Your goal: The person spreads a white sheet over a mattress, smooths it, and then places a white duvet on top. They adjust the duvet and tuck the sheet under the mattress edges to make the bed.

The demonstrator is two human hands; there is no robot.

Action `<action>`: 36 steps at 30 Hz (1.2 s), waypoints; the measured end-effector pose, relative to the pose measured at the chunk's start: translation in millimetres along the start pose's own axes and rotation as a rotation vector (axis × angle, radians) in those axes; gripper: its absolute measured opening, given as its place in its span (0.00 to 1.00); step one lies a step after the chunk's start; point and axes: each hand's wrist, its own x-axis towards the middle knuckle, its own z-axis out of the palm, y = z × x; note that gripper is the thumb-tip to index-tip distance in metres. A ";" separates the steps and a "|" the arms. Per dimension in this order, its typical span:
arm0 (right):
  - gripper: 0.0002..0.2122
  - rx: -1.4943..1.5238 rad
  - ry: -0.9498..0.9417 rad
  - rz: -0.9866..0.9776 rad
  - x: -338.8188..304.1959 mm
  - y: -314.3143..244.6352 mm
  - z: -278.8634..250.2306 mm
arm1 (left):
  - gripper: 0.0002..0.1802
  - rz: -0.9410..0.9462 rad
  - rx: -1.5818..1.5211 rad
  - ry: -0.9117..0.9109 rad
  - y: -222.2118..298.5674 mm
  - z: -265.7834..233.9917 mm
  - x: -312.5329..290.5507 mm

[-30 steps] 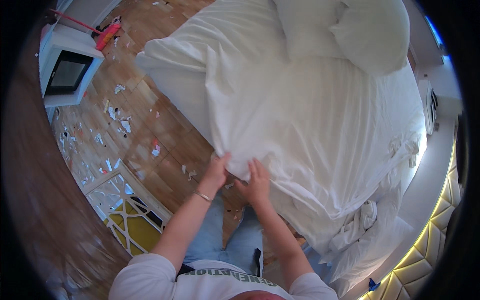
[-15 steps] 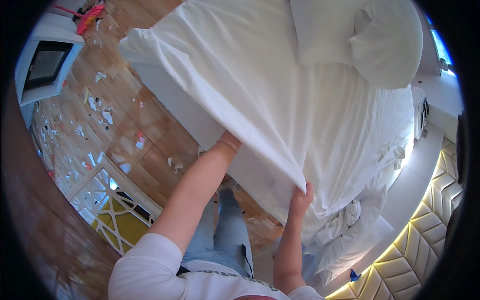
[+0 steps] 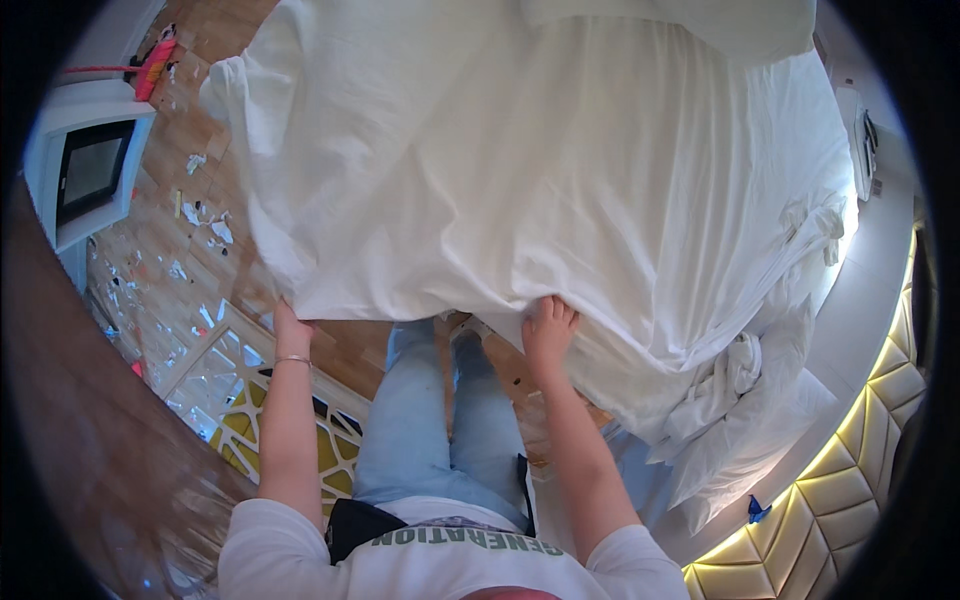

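A large white bed sheet (image 3: 480,190) is spread over the bed, its near edge drawn out toward me. My left hand (image 3: 292,328) is closed on the left end of that edge, which hangs out over the floor. Farther right, my right hand (image 3: 549,338) grips the same edge with fingers curled over the cloth, close to the bed's side. Between the two hands the edge runs nearly straight, with soft folds above it. A white pillow (image 3: 750,28) lies on the sheet at the far right.
Paper scraps (image 3: 215,225) litter the wooden floor (image 3: 200,270) on the left, near a white cabinet (image 3: 140,175) and a pink broom (image 3: 153,72). A white lattice panel (image 3: 245,400) stands left of my legs. Right lie a bundled white pillow (image 3: 745,440) and a lit padded headboard (image 3: 850,480).
My left hand has come out from beneath the sheet and now holds its edge, pulled left and toward me. My right hand has moved slightly left and keeps hold. The view has shifted.
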 end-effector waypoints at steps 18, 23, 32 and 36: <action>0.15 0.414 -0.152 0.008 -114.4 59.4 -40.9 | 0.27 0.428 -0.118 0.153 -66.0 19.2 -58.9; 0.12 1.237 -0.247 0.821 -160.9 99.2 28.2 | 0.24 0.671 0.257 0.459 -41.4 -9.2 -53.2; 0.20 1.992 0.322 1.123 -92.2 157.1 32.7 | 0.16 -0.192 0.437 -0.052 -260.6 34.8 -79.0; 0.18 2.068 0.348 1.084 -91.4 152.9 1.3 | 0.25 -0.397 0.475 -0.239 -312.7 45.3 -125.0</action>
